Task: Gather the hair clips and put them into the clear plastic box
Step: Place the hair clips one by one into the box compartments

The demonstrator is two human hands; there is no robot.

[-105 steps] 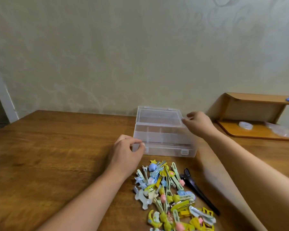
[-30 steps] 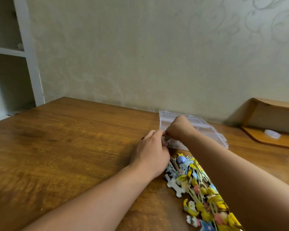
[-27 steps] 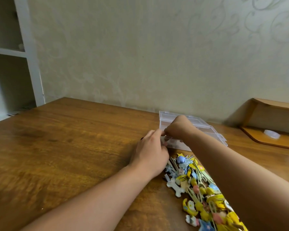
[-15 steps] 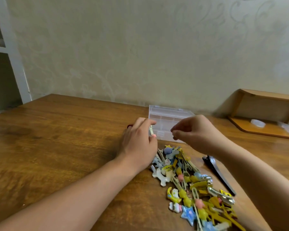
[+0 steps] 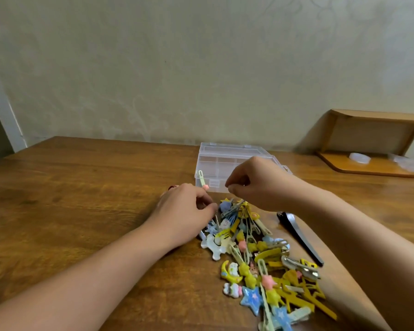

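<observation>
The left hand [image 5: 187, 206] pinched a pale green hair clip [image 5: 202, 179], palm down beside the clip pile [image 5: 256, 249]. The right hand [image 5: 253, 185] hovered above it with fingers curled, possibly pinching something too small to tell, just before the clear plastic box [image 5: 225, 161].

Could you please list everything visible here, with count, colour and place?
Box: one, clear, lid closed, far table centre.
Clips: many, mostly yellow, blue, pink, piled near the box.
Green clip: one, pale green with pink tip, in left hand.
Black clip: one, right of pile.
Table: one, brown wood.
Shelf: one, wooden, far right.
Left hand: holds green clip, at pile's edge.
Right hand: fingers curled, above pile; contents unclear.
</observation>
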